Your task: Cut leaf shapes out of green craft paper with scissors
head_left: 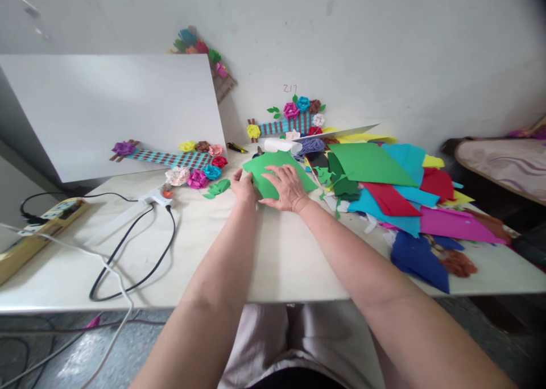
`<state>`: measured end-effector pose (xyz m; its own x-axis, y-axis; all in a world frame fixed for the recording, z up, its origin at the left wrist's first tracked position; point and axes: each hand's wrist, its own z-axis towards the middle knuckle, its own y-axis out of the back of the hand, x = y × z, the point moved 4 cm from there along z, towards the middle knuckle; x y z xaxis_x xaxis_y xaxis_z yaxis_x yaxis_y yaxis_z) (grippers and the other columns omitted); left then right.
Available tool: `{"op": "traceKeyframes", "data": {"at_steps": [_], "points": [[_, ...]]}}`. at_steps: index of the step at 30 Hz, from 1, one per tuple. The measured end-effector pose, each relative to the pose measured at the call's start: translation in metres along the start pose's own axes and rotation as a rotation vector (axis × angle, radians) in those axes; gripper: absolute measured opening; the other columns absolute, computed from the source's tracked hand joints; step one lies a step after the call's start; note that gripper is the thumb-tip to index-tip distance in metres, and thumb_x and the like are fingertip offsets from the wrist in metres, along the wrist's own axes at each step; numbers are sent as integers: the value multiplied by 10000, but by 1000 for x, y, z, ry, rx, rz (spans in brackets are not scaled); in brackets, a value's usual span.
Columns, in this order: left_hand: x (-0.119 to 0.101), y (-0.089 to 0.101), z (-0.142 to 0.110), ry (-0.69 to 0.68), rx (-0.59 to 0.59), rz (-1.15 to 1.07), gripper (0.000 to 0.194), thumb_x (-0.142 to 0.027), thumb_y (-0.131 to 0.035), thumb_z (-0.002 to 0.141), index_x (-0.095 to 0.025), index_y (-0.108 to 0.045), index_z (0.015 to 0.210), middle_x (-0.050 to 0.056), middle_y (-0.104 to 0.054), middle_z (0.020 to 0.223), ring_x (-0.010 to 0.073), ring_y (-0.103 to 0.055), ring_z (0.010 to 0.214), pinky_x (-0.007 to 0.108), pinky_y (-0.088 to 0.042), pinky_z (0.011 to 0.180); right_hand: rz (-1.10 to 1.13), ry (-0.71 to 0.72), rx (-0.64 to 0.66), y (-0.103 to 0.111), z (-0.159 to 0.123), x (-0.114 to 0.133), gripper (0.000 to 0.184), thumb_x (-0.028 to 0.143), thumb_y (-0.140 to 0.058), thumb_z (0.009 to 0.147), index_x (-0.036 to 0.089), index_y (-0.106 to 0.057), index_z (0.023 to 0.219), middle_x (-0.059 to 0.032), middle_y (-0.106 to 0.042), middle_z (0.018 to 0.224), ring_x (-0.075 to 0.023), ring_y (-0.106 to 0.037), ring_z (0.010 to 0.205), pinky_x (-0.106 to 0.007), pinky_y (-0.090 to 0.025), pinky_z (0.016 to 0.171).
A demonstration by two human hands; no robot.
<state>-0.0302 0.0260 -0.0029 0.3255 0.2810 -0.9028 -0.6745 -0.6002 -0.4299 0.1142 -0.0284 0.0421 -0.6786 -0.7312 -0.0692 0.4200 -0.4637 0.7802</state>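
Observation:
A green sheet of paper or felt (273,158) lies on the white table in front of me. At its left edge my left hand (242,185) pinches the sheet between thumb and fingers. My right hand (285,187) rests on top of it, fingers spread and pressing the surface. Beside my left hand sit several cut green leaves (218,189). Just behind the sheet is a white roll (282,146), with a dark tool partly hidden near its left end. Purple-blue cord (311,147) is bunched to the right of the roll.
Many coloured sheets (375,164) are piled on the right. A flower-decorated woven strip (170,159) stands at left by a white board (111,110); another (285,126) leans on the wall. A glue gun (156,198), black cable, power strip (51,224) and yellow cutter (237,147) also lie there.

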Motion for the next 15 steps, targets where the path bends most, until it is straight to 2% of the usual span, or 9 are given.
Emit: {"op": "traceKeyframes", "data": {"at_steps": [4,8,11,15], "points": [[-2,-2,-3,5,47,-8,380,-68,-594,707,-181,-578,1069,96,-580,1192,114,-638,863,227,-502,757,-16,24,-6,1,0,2,706,619,-525,780,147,-518,1304,-166,-415,1402,-345,-355,1228,-496,-188,1041],[-3,-3,-4,76,104,-98,373,-44,-590,711,-188,-594,1054,97,-635,1120,141,-658,883,263,-524,789,-17,-69,-62,2,-3,-5,638,566,-436,856,128,-505,1314,-161,-422,1401,-317,-385,1206,-467,-202,1044],[-4,-3,-5,134,102,-214,392,2,-549,716,-175,-582,1065,106,-648,1103,145,-661,901,271,-529,809,-7,-138,-99,3,-6,-13,598,510,-403,884,104,-503,1310,-169,-436,1382,-304,-421,1166,-451,-232,1028],[-2,-2,-4,196,37,-276,380,23,-497,738,-158,-563,1066,118,-614,1169,118,-657,916,220,-521,807,-16,-31,-64,-3,-5,-8,646,493,-504,827,121,-466,1354,-160,-400,1424,-326,-380,1216,-466,-222,1035]]}}
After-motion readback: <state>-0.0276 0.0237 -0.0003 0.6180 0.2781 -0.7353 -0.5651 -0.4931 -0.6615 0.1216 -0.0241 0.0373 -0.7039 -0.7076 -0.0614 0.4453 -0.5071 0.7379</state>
